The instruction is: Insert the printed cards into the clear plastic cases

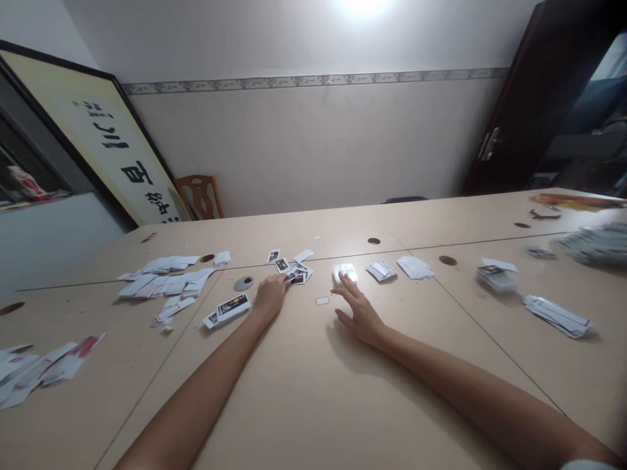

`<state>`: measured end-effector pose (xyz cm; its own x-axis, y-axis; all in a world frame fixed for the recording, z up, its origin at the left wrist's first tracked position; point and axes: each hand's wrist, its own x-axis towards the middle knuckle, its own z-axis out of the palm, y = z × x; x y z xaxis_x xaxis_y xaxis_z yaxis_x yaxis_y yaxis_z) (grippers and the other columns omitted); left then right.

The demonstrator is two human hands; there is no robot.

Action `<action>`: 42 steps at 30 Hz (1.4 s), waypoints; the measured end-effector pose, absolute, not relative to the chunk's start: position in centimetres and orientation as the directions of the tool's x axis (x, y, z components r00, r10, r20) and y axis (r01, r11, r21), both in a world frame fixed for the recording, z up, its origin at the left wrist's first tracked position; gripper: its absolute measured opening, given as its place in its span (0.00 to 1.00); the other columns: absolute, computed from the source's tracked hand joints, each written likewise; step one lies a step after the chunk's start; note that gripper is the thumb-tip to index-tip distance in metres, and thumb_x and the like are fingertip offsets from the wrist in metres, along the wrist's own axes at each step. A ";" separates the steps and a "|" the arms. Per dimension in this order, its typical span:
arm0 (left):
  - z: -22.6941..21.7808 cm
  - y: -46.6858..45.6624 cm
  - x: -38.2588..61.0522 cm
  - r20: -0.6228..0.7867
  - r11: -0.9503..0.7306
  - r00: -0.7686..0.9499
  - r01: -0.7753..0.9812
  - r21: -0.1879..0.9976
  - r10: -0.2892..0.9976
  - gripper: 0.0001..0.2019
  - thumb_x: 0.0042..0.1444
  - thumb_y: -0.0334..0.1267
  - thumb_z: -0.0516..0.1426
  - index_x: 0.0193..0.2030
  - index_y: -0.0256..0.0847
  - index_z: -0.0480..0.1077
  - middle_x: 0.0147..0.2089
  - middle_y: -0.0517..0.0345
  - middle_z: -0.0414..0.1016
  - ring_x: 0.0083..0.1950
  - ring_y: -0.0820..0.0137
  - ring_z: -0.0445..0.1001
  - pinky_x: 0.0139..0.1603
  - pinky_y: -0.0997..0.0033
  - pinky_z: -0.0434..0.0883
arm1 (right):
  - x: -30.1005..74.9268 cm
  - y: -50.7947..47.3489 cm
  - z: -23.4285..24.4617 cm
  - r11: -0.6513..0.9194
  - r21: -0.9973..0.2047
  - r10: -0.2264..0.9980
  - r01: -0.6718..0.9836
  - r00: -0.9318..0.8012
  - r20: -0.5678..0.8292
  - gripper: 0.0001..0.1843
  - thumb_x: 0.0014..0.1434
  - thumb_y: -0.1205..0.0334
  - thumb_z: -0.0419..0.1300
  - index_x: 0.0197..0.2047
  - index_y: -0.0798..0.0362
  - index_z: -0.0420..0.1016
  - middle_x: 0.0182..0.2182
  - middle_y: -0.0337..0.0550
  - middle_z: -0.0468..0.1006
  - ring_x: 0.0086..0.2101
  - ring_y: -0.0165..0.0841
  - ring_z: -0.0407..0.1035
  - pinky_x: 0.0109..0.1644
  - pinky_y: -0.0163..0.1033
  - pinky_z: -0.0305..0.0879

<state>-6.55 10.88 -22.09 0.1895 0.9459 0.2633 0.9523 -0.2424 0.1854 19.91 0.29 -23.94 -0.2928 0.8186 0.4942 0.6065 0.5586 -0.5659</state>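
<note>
Both my arms stretch forward over a light wooden table (313, 391). My left hand (270, 294) rests on the table with its fingers touching a small loose pile of cards (296, 271); whether it grips one I cannot tell. My right hand (360, 313) lies flat with fingers spread, its fingertips at a small white stack of cards (345, 271). A small red-edged sticker (322, 300) lies between the hands. A dark-faced card stack (229, 308) sits just left of my left wrist.
Scattered white cards (164, 281) cover the left of the table, more at the left edge (39, 369). A grey disc (243, 283), small stacks (382, 270) (415, 266), and piles at right (496, 277) (556, 314). A wooden chair (200, 196) and a framed calligraphy board (98, 143) stand behind.
</note>
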 end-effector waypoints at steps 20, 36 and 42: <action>-21.4 8.6 -4.7 0.666 -0.516 0.228 0.812 0.272 0.710 0.10 0.63 0.28 0.57 0.42 0.43 0.80 0.54 0.49 0.81 0.60 0.58 0.76 0.68 0.48 0.63 | 19.5 0.3 -23.7 0.426 -0.898 0.899 0.114 -0.163 0.406 0.09 0.59 0.58 0.63 0.42 0.50 0.80 0.52 0.55 0.81 0.51 0.47 0.76 0.52 0.54 0.73; -22.1 6.7 -1.3 0.750 -0.740 0.200 0.446 0.503 0.630 0.14 0.56 0.24 0.54 0.35 0.42 0.80 0.49 0.52 0.82 0.51 0.62 0.80 0.55 0.59 0.76 | 15.0 5.8 -23.2 0.082 -0.929 0.996 -0.360 0.010 0.084 0.22 0.44 0.59 0.67 0.44 0.51 0.72 0.24 0.33 0.77 0.24 0.30 0.73 0.23 0.32 0.66; -22.3 6.7 -1.4 0.735 -0.710 0.158 0.456 0.538 0.659 0.14 0.60 0.25 0.51 0.40 0.41 0.77 0.50 0.51 0.78 0.55 0.61 0.76 0.59 0.55 0.72 | 15.0 5.2 -23.6 0.067 -0.909 0.998 -0.410 0.022 0.064 0.21 0.41 0.58 0.70 0.40 0.53 0.73 0.26 0.38 0.81 0.27 0.34 0.77 0.29 0.38 0.76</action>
<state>-1.37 6.72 -22.31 0.1583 0.6588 0.7354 0.4556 -0.7095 0.5375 15.02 5.22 -23.60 0.0222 0.9977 0.0640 -0.4105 0.0674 -0.9094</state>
